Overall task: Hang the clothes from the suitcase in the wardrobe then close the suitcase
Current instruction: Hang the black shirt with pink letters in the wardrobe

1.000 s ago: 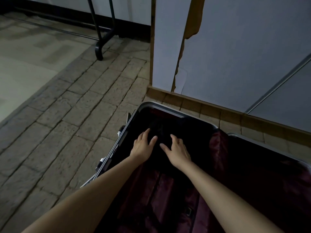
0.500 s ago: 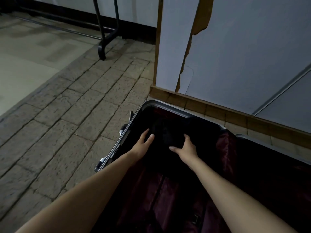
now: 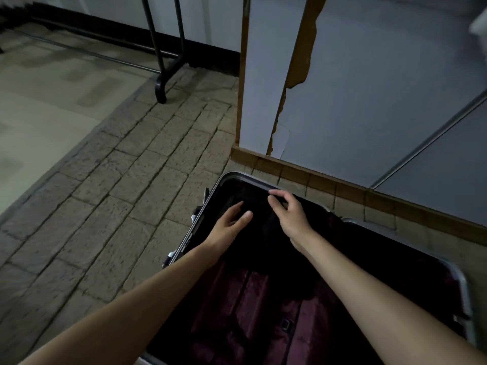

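With the dark garment [image 3: 263, 233] lying in the far end of the open suitcase [image 3: 459, 283], the left hand [image 3: 226, 225] rests flat on it with a loose grip and the right hand [image 3: 290, 214] pinches its far edge, so gather both corners firmly before lifting.

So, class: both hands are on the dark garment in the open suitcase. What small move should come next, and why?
Probably close both hands on the dark garment and lift it. The right hand curls at its far edge, the left hand lies flat on it, and it is still inside the suitcase.
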